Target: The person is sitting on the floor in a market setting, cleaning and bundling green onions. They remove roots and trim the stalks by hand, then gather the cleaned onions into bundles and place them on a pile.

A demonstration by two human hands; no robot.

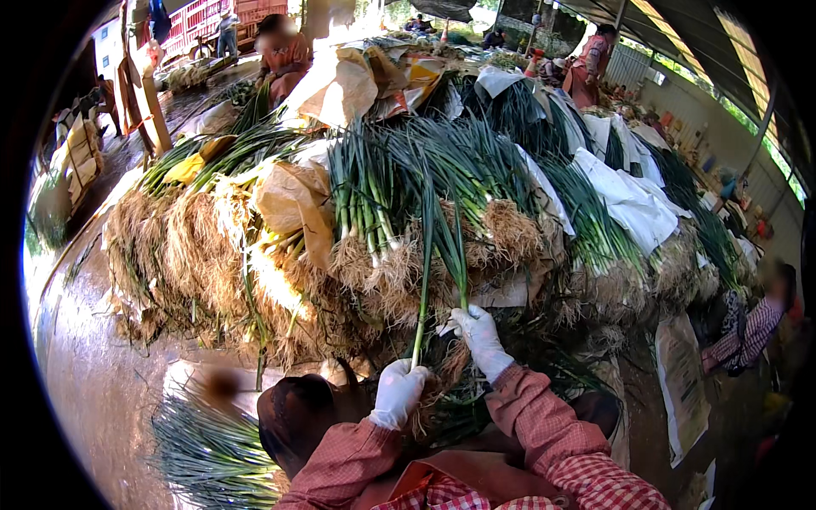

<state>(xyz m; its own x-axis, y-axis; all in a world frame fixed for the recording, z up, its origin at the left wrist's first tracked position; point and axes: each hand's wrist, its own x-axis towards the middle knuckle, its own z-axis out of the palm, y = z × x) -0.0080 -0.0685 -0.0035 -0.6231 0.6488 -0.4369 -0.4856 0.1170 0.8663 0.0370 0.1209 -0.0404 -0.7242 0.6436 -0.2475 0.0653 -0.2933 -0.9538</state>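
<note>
In a white glove, my left hand [400, 393] grips the pale root end of a long green onion stalk [421, 319], whose leaves rise over the pile. My right hand [479, 338], gloved too, closes around the lower stem of another green onion [460, 280] just to the right. Brown roots hang between and below the two hands. Directly ahead lies a large heap of green onions [366, 197], with their shaggy roots [350, 261] facing me. Loose green leaves and trimmings [468, 395] lie beneath my hands, between my knees.
A bundle of green onions [210, 446] rests on the wet floor [108, 382] at lower left. White sheets [631, 197] and tan sacking [296, 197] cover parts of the heap. A person in a striped sleeve [749, 335] sits at right; other people work behind the heap. A wooden post [153, 115] stands back left.
</note>
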